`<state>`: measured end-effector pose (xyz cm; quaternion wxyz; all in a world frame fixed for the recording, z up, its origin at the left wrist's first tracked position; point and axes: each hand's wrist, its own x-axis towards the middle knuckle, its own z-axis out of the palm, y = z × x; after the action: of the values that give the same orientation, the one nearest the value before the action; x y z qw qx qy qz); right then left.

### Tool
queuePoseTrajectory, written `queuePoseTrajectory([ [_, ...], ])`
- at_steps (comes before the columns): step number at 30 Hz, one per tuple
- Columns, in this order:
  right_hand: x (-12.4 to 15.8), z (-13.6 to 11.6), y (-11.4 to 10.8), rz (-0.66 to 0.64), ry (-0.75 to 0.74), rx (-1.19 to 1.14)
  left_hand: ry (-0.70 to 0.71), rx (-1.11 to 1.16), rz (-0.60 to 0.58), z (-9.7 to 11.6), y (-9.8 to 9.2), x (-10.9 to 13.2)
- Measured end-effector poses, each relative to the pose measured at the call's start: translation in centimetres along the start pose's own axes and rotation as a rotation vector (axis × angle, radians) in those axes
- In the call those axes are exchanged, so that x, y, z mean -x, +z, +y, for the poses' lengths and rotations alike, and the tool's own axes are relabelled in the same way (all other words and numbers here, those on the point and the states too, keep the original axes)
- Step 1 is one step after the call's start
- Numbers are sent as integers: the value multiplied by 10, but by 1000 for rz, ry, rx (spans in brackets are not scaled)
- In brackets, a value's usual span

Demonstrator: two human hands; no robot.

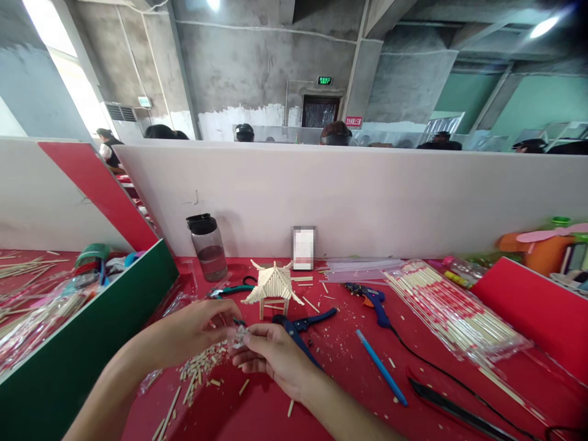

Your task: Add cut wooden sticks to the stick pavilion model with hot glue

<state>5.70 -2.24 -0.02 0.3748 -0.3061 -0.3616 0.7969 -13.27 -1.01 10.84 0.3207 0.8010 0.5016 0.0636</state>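
Note:
My left hand (195, 331) and my right hand (275, 358) meet low over the red table (349, 392), fingers pinched together on a small crinkly clear scrap (239, 337) between them. Just beyond the hands stands a small pavilion model (273, 286) built of bamboo sticks. Blue-handled cutters (301, 327) lie right behind my right hand. A heap of short cut sticks (202, 367) lies under my left hand.
A blue glue gun (374, 303) with a black cord, a blue pen (381, 367), packs of chopsticks (452, 312), a dark-lidded bottle (207, 245) and green-handled pliers (229, 291) lie around. A green divider (82, 343) stands left, a white partition behind, with other people beyond.

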Motion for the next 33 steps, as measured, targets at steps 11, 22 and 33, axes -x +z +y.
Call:
queuePoseTrajectory([
  [11, 0, 0, 2, -32, -5, 24, 23, -56, -15, 0, 2, -3],
  [22, 0, -3, 2, -45, 13, 48, 0, -149, 81, -15, -4, 1],
  [33, -2, -3, 0, -41, 13, 64, -52, -197, 209, -32, -10, 3],
])
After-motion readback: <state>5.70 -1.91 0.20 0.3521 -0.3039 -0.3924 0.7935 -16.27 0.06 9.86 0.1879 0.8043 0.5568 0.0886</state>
